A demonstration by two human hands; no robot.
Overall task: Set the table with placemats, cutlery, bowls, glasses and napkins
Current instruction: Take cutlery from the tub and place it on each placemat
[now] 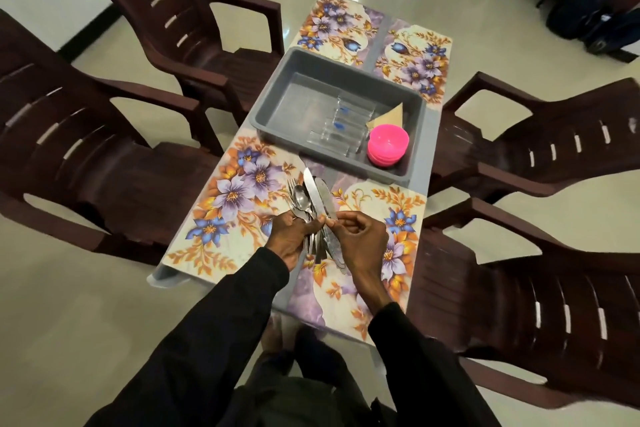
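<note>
My left hand [294, 236] grips a bundle of cutlery [311, 199] with knives, spoons and a fork fanned upward over the near end of the table. My right hand [360, 239] pinches one knife [333, 246] of the bundle at its middle. Floral placemats lie on the table: near left [228, 218], near right [398, 253], far left [332, 24], far right [415, 62]. A grey tub [277, 100] sits mid-table holding clear glasses [343, 128], stacked pink bowls [388, 146] and tan napkins [389, 118].
Dark brown plastic chairs surround the small table: two on the left [104, 166] [194, 28], two on the right [540, 149] [519, 305]. Dark bags [588, 24] lie on the floor at the far right.
</note>
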